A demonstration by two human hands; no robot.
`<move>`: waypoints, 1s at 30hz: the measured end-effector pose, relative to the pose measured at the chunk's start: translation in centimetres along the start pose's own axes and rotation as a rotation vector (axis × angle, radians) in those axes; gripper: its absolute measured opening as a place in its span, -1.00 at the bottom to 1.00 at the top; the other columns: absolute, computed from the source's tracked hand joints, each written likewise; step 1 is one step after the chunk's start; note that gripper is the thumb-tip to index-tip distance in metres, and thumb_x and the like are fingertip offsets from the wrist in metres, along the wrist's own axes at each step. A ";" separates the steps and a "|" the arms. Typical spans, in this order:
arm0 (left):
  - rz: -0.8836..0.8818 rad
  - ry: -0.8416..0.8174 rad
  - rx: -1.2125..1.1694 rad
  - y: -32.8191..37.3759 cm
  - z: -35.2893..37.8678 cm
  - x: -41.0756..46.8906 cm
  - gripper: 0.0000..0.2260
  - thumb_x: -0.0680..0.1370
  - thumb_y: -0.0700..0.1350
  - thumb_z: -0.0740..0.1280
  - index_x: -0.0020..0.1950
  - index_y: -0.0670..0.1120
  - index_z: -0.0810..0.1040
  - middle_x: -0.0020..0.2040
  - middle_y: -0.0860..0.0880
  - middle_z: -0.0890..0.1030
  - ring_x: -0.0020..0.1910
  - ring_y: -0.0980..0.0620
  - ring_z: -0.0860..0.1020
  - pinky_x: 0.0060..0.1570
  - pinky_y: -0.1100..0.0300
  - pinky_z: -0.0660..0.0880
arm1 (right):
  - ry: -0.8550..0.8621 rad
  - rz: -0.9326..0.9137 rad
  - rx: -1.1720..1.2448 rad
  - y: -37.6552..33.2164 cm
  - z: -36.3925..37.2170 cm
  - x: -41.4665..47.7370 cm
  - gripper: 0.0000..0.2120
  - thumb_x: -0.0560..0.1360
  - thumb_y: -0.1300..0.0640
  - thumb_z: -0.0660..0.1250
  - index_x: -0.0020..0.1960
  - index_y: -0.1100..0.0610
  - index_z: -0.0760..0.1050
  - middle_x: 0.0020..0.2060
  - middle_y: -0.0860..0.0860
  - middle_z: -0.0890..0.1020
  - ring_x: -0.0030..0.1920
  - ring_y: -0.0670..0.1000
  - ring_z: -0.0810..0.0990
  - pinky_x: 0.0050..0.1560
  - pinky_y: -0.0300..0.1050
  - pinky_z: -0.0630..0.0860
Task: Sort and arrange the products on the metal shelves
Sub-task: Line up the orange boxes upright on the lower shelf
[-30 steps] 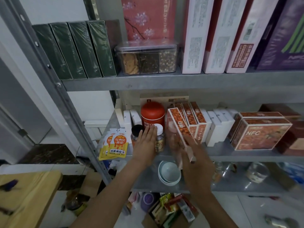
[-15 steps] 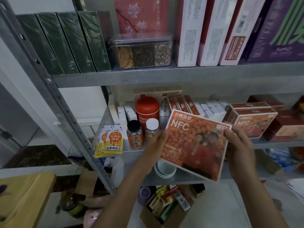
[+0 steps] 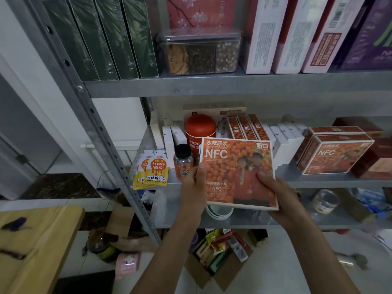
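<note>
Gripped the orange NFC box by its left edge with the left hand, thumb on the front. Clamped its lower right corner with the right hand. Held it facing the camera, off the middle shelf, in front of a black-capped bottle, a red canister and three matching boxes set on edge.

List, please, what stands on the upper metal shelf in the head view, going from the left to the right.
Four dark green boxes → clear plastic container with three compartments → three white-and-red boxes → purple box. The pink flowered box behind the container overlaps it, so I leave it out.
</note>
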State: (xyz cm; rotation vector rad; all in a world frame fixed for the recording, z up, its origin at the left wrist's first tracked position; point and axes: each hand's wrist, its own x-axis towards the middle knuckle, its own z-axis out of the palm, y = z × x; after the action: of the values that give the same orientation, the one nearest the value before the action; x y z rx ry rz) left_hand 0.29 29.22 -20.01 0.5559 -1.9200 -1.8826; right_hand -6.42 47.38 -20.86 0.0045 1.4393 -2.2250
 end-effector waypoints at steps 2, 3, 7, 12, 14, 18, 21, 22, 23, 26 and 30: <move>-0.013 -0.010 0.013 0.1 -0.3 0.0 -0.77 0.65 0.06 0.14 -0.12 0.06 0.51 -0.23 0.07 0.63 -0.33 0.19 0.63 -0.37 0.36 0.52 | 0.011 -0.002 -0.009 0.1 0.3 0.0 -0.58 0.39 0.10 0.37 0.18 0.29 0.54 0.07 0.26 0.66 -0.01 0.17 0.69 -0.09 -0.01 0.66; -0.019 -0.025 0.037 0.3 -0.4 0.0 -0.76 0.65 0.07 0.13 -0.12 0.07 0.50 -0.21 0.07 0.63 -0.30 0.16 0.63 -0.34 0.34 0.53 | 0.018 -0.005 -0.019 0.0 0.4 0.0 -0.57 0.39 0.09 0.37 0.19 0.30 0.53 0.08 0.26 0.66 0.00 0.18 0.69 -0.05 0.01 0.66; 0.158 -0.097 0.533 0.7 -1.1 -0.4 -0.55 0.61 0.22 -0.01 0.29 0.01 0.45 0.19 -0.10 0.57 0.07 0.00 0.58 0.00 0.06 0.58 | 0.038 -0.025 -0.035 -0.1 1.0 -0.2 -0.50 0.38 0.08 0.37 0.25 0.30 0.49 0.09 0.25 0.66 0.04 0.20 0.67 -0.03 0.02 0.66; 1.006 -0.120 1.143 0.3 -0.9 -1.3 -0.28 0.47 0.29 0.22 0.40 -0.24 0.44 0.38 -0.24 0.47 0.35 -0.21 0.47 0.26 -0.19 0.46 | 0.112 -0.027 -0.012 -0.6 2.2 -0.2 -0.45 0.33 0.07 0.41 0.26 0.28 0.51 0.10 0.25 0.65 0.11 0.25 0.63 0.08 0.12 0.58; 1.085 -0.149 1.289 -0.3 -0.7 -1.3 -0.21 0.32 0.26 0.47 0.38 -0.22 0.48 0.35 -0.23 0.50 0.34 -0.19 0.48 0.24 -0.18 0.47 | 0.129 -0.017 0.001 -0.9 2.8 -0.3 -0.48 0.30 0.07 0.43 0.21 0.25 0.54 0.08 0.25 0.66 0.09 0.24 0.65 0.16 0.18 0.54; 1.031 0.009 1.235 -0.7 -0.3 -1.2 -0.35 0.29 -0.11 0.62 0.34 -0.19 0.53 0.31 -0.22 0.54 0.31 -0.17 0.51 0.31 -0.09 0.39 | 0.151 0.014 -0.030 -1.2 3.3 -0.5 -0.43 0.29 0.03 0.44 0.25 0.23 0.52 0.06 0.21 0.68 0.09 0.23 0.65 0.19 0.21 0.53; 1.082 0.080 1.128 -1.0 -0.1 -0.7 -0.36 0.23 -0.21 0.64 0.28 -0.23 0.56 0.24 -0.22 0.59 0.24 -0.18 0.56 0.24 -0.12 0.41 | 0.103 0.003 -0.136 -1.8 3.2 -0.5 -0.51 0.51 -0.16 0.29 0.23 0.19 0.53 0.04 0.19 0.69 0.08 0.19 0.67 0.12 0.14 0.56; 1.039 0.060 1.025 -1.1 -0.1 -0.7 -0.34 0.23 -0.24 0.64 0.29 -0.24 0.55 0.24 -0.22 0.59 0.23 -0.19 0.57 0.21 -0.13 0.44 | 0.112 -0.007 -0.149 -1.9 3.0 -0.4 -0.44 0.54 -0.28 0.17 0.21 0.18 0.53 0.02 0.18 0.70 0.06 0.17 0.68 0.05 0.09 0.58; 0.924 0.012 0.882 -1.1 -0.1 -0.9 -0.33 0.25 -0.26 0.63 0.33 -0.22 0.52 0.25 -0.20 0.59 0.21 -0.16 0.58 0.17 -0.10 0.50 | 0.157 -0.027 -0.144 -1.9 2.8 -0.1 -0.39 0.55 -0.33 0.06 0.16 0.17 0.53 -0.02 0.16 0.71 0.01 0.14 0.69 -0.05 0.01 0.60; 0.389 -0.075 0.450 -0.7 0.3 -1.9 -0.43 0.40 -0.21 0.54 0.37 -0.05 0.46 0.19 0.02 0.60 0.15 0.06 0.54 0.02 0.35 0.52 | 0.389 -0.128 -0.150 -1.5 2.3 1.4 -0.43 0.63 -0.26 -0.07 0.10 0.13 0.53 -0.01 0.06 0.69 0.05 0.06 0.66 -0.01 -0.08 0.55; -0.035 -0.109 -0.002 -0.8 1.6 -2.7 -0.62 0.43 -0.22 0.51 0.19 -0.04 0.52 0.19 0.00 0.62 0.20 -0.05 0.58 0.12 0.00 0.59 | 0.401 -0.064 -0.153 1.1 2.4 2.4 -0.47 0.62 -0.26 -0.08 0.07 0.06 0.52 -0.03 0.03 0.67 0.09 0.08 0.63 0.03 0.00 0.53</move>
State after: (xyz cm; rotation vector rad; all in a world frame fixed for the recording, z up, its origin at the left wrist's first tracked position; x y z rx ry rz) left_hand 1.73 31.97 -20.88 0.4990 -1.9884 -1.9740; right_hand -7.52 44.03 -21.35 0.3786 1.8388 -2.2456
